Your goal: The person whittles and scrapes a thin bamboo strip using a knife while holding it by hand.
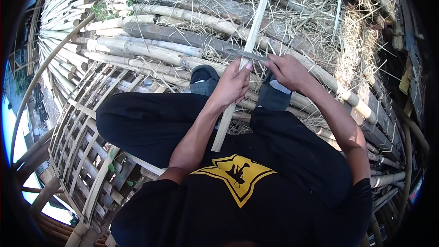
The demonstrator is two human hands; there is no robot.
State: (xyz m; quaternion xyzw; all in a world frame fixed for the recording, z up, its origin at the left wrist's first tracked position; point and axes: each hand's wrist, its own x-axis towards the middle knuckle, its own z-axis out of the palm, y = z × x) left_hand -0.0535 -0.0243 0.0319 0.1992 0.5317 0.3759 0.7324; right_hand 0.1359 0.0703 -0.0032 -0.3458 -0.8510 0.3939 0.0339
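Observation:
A pale split bamboo strip (257, 24) runs from near my lap up and away, slightly to the right. My left hand (232, 83) is closed around its middle. In my right hand (288, 71) is the handle end of a knife (249, 55), whose dark blade lies crosswise over the strip just beyond my left fingers. The blade points left. My right fingers are wrapped round the handle, which is mostly hidden.
Bamboo poles (183, 14) lie in layers beyond my feet, with thin shavings (311, 23) scattered over them. A woven bamboo lattice (87, 142) stands at the left. My dark shoes (274, 95) rest on the poles.

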